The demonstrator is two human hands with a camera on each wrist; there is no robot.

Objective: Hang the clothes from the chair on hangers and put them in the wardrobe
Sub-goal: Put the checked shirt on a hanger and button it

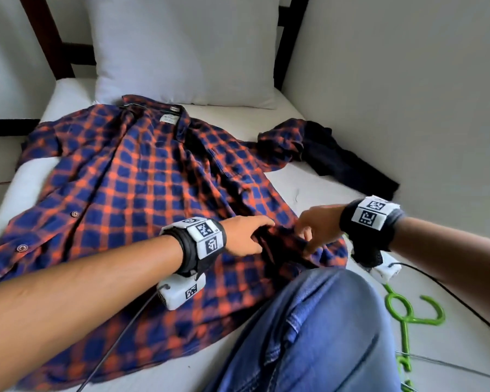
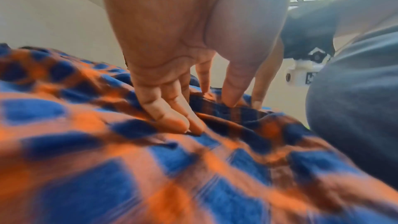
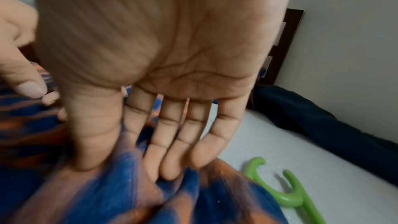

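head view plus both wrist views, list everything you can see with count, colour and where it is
plaid shirt: one, blue and orange, spread flat on the mattress, collar toward the pillow
dark garment: one, navy or black, crumpled by the wall at the shirt's far sleeve
hanger: one, green plastic, on the mattress beside the right knee
pillow: one, white, upright at the headboard
mattress: one, white, under everything
headboard: one, dark wood, behind the pillow
jeans: blue, on the person's knee
left hand: fingers straight, pressing the shirt's hem
right hand: fingers straight, on the same fold
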